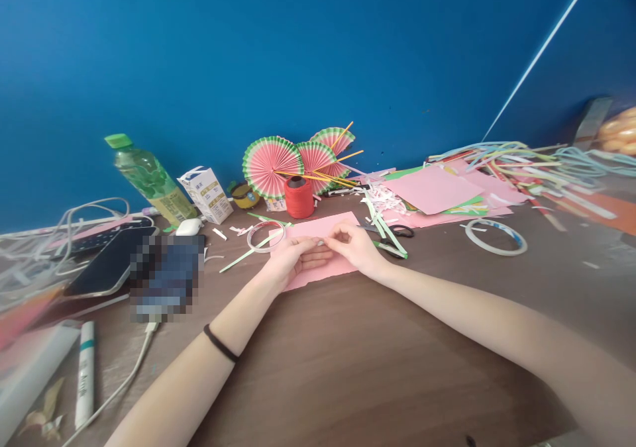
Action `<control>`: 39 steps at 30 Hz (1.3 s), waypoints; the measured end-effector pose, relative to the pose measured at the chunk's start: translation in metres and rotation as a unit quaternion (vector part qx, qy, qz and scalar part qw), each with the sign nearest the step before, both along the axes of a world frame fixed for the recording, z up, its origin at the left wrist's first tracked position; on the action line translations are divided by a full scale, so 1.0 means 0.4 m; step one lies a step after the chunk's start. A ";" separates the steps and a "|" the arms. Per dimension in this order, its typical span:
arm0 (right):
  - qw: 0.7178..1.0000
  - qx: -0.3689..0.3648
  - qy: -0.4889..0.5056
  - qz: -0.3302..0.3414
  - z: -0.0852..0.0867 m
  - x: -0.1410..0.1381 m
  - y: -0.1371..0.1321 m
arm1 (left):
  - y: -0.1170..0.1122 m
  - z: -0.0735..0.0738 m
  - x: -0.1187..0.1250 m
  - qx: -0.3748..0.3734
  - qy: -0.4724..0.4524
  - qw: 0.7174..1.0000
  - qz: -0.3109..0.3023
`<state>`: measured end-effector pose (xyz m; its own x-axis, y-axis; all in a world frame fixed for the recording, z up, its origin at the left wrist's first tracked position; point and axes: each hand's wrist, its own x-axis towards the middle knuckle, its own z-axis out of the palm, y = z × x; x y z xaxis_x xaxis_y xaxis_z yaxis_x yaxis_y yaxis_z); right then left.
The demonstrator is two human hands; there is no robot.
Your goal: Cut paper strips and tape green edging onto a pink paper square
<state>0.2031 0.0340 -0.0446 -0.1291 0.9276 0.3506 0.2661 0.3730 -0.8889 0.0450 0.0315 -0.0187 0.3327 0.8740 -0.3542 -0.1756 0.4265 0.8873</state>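
Over a sheet of pink paper (pixel 332 273) on the table, both my hands come together at the fingertips. My left hand (pixel 294 259) has its palm turned up and its fingers stretched out over the paper. Its thumb reaches toward the other hand's fingertips. My right hand (pixel 354 248) is closed in a pinch, thumb against forefinger. Anything in that pinch is too small to make out. Just left of the hands lies a roll of tape (pixel 250 240), and scissors (pixel 405 232) with black handles lie to the right, partly under green paper strips (pixel 392 235).
Behind the hands stand a red thread spool (pixel 299 199) and pink-and-green folded paper fans (pixel 265 159). Paper sheets (pixel 432 189) and another tape roll (pixel 519 243) lie right. A green bottle (pixel 149 175), a small carton (pixel 206 194), phones (pixel 112 261) and a marker (pixel 85 374) are left.
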 end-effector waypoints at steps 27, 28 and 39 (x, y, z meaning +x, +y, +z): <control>0.995 -0.051 0.067 0.043 0.002 0.004 -0.007 | 0.011 0.048 -0.034 0.136 0.148 0.978 0.060; 0.994 -0.054 0.073 0.056 0.004 0.003 -0.009 | 0.013 0.053 -0.039 0.137 0.154 0.977 0.050; 0.994 -0.073 0.030 0.081 0.023 -0.003 -0.031 | 0.018 0.060 -0.054 0.158 0.146 0.975 -0.057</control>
